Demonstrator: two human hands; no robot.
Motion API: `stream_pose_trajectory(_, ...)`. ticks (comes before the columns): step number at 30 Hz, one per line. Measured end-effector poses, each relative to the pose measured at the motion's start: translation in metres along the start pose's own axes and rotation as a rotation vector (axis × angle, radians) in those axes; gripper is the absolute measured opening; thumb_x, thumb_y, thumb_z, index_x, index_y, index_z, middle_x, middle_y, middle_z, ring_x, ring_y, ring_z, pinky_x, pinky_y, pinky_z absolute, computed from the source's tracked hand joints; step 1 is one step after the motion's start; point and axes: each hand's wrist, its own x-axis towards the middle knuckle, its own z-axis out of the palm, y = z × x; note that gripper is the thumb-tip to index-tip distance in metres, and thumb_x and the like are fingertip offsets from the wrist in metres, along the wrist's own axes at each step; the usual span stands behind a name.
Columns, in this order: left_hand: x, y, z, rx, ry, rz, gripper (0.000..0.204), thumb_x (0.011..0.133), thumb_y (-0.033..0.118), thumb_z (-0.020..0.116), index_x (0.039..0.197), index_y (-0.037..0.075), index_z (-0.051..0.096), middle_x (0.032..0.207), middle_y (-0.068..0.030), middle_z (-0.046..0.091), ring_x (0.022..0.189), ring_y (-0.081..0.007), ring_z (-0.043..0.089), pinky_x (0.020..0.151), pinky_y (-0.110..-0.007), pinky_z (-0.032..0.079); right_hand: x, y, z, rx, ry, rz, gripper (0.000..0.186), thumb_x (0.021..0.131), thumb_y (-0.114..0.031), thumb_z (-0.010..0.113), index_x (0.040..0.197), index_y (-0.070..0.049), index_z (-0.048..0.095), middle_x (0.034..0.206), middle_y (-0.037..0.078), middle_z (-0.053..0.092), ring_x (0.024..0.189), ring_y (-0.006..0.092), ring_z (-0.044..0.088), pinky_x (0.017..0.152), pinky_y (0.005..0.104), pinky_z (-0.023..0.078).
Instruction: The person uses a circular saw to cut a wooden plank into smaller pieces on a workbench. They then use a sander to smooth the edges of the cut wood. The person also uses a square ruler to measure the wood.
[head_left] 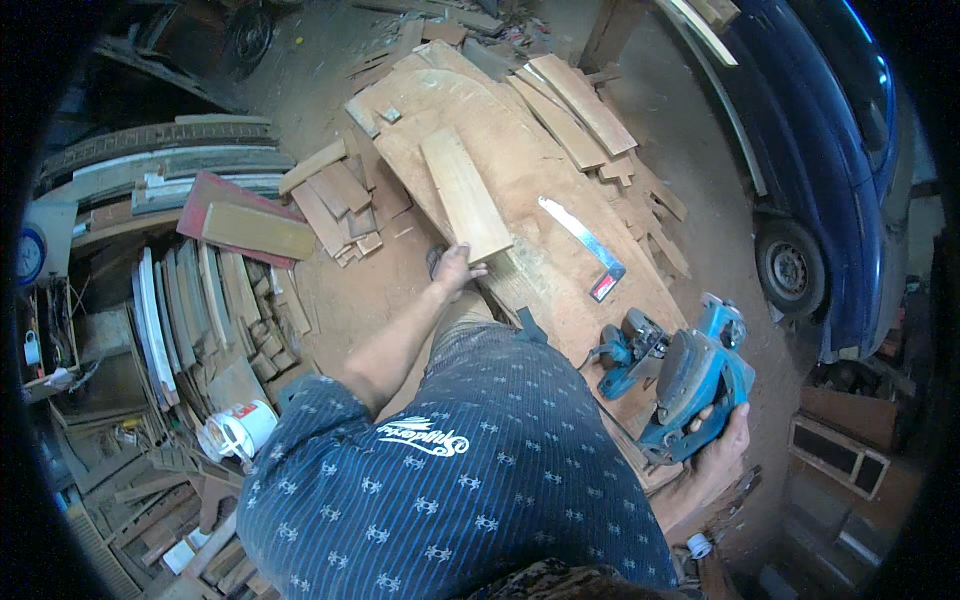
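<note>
My left hand grips the near end of a flat, pale wooden board, with the thumb on top. The board lies over the left side of a long wooden workbench, slanting away from me. At the bench's near right corner, my right hand is closed around the handle of a teal power saw. A second, smaller teal power tool sits just left of the saw. Between the board and these tools lies a try square with a shiny blade and a dark stock.
Several planks lie along the bench's far right side. Stacked offcuts and piled timber fill the left floor. A white bucket stands at my left. On the right is a blue car, with a wooden frame below it.
</note>
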Motion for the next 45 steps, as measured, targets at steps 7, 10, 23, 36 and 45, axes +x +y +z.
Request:
stream_pose_trajectory(7,-0.080,0.081,0.124,0.549,-0.206,0.885,0.048,0.102,0.027,0.059,0.139,-0.004,0.057,0.139,-0.0254,0.059,0.133,-0.0404,0.054,0.114,-0.043,0.041,0.032,0.004,0.080,-0.279,-0.398,-0.040,0.040,0.104,-0.040,0.061,0.094,-0.001,0.065,0.073,0.005,0.065,0.056,0.0114,0.059,0.052,0.0255,0.046)
stream_pose_trajectory(10,-0.118,0.160,0.140,0.689,-0.452,1.280,0.048,0.099,0.028,0.063,0.138,0.000,0.058,0.139,-0.0218,0.060,0.130,-0.0397,0.055,0.111,-0.044,0.044,0.043,0.009,0.122,-0.381,-0.587,-0.132,0.040,0.102,-0.039,0.064,0.091,0.000,0.067,0.072,0.005,0.064,0.057,0.0117,0.058,0.054,0.0271,0.045)
stream_pose_trajectory(23,-0.048,0.215,0.045,1.155,-0.697,1.379,0.056,0.093,0.031,0.069,0.137,0.000,0.054,0.120,-0.0202,0.060,0.108,-0.0391,0.060,0.096,-0.048,0.049,0.018,0.029,0.253,-0.445,-0.894,-0.059,0.041,0.101,-0.038,0.066,0.102,0.003,0.071,0.072,0.004,0.063,0.060,0.0106,0.057,0.054,0.0265,0.045)
stream_pose_trajectory(36,0.102,0.140,0.035,1.390,-0.807,0.980,0.062,0.094,0.038,0.067,0.145,0.005,0.053,0.145,-0.0156,0.054,0.138,-0.0325,0.045,0.116,-0.050,0.035,0.005,0.077,0.269,-0.475,-0.608,0.207,0.039,0.102,-0.038,0.065,0.095,0.000,0.067,0.070,0.004,0.063,0.058,0.0108,0.057,0.053,0.0261,0.045)
stream_pose_trajectory(45,0.227,0.107,-0.009,2.133,-0.966,1.219,0.076,0.091,0.038,0.066,0.154,0.007,0.037,0.150,-0.0126,0.047,0.147,-0.0319,0.038,0.124,-0.063,0.020,-0.001,0.095,0.263,-0.430,-0.488,0.294,0.037,0.104,-0.036,0.061,0.091,-0.002,0.064,0.068,0.006,0.063,0.054,0.0127,0.057,0.051,0.0268,0.045)
